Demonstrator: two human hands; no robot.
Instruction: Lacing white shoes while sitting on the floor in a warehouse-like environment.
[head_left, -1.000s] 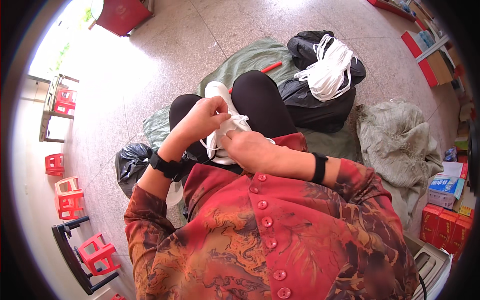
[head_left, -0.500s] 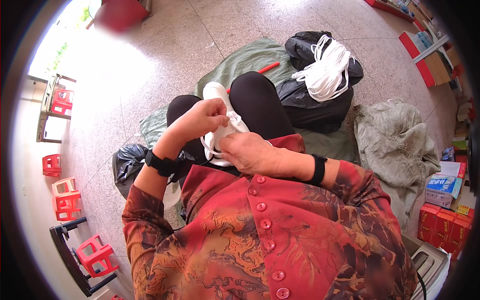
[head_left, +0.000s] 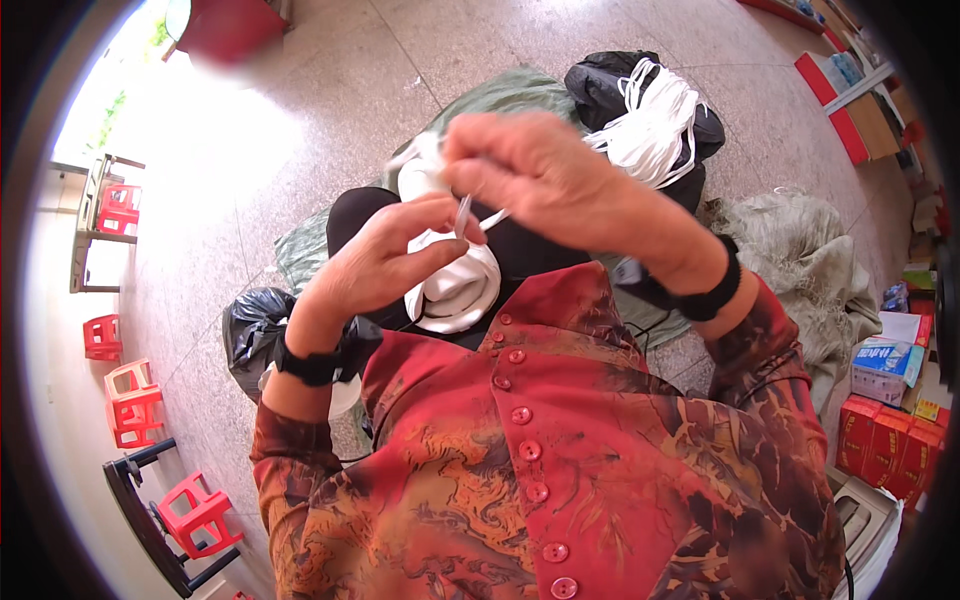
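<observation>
A white shoe rests in my lap, its toe pointing away and its opening toward me. My left hand is over the shoe's front, its thumb and fingers pinched on a white shoelace. Higher and farther right, my right hand is raised with curled fingers, slightly smeared by motion. A strand of white lace runs close below its fingers, and a blurred white piece shows just beyond them. The right hand appears to grip the lace. Both hands partly cover the shoe's eyelets and toe.
A bundle of white shoelaces lies on a black plastic bag at the far right. Green sheeting is spread beneath. A frayed woven sack lies on the right, and another black bag on the left. Red stools stand leftward.
My right hand has risen from beside the shoe, up and to the right. My left hand has shifted slightly down. More of the shoe's opening shows.
</observation>
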